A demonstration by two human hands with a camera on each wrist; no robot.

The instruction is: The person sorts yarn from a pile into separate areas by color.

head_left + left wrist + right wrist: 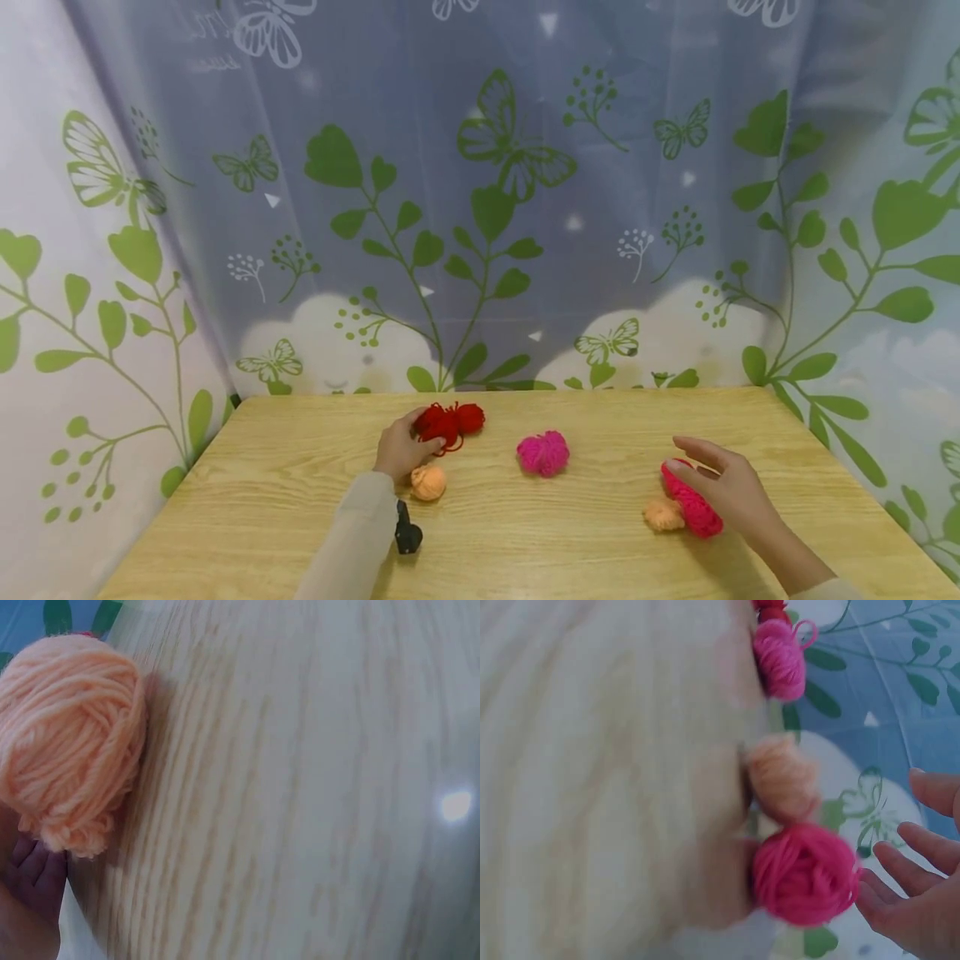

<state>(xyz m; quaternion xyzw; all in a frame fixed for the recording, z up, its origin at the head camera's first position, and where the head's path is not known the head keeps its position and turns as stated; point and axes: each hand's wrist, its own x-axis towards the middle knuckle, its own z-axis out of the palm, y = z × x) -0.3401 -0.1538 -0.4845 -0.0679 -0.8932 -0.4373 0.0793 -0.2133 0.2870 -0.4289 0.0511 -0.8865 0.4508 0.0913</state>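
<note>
Head view: left hand (401, 450) touches red yarn (448, 422), just beyond its fingers.

Curtain (480, 208): faint white script near the top left (too blurred to read).
Yarn balls (543, 452): no labels or bands.
Bench (525, 542): bare wood grain, no print, number or sign.

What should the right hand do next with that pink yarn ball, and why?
Probably curl its fingers round the pink yarn ball. The right hand is open, with fingers straight and only touching the ball's side, while the left hand already grips the red yarn. Both balls lie on the table.
</note>
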